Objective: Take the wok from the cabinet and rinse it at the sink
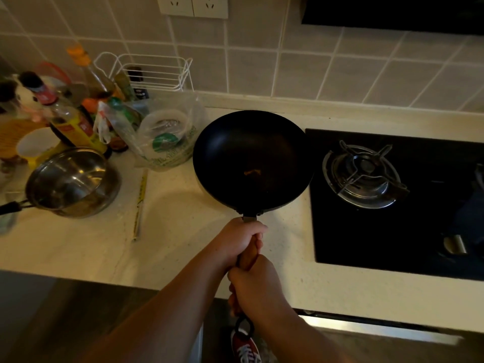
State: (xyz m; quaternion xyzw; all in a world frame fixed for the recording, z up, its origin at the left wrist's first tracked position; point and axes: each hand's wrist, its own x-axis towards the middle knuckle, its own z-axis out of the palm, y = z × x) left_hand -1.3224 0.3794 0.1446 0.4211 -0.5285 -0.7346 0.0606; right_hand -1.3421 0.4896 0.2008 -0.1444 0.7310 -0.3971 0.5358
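Over the countertop, wok beyond both hands' grip.

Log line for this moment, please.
stage: carrying | wok: above counter, beside burner | left hand: grip forward on handle | right hand: grip behind | sink: unseen

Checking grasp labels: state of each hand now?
Left hand: closed on the wok handle, near the pan.
Right hand: closed on the handle, lower down.
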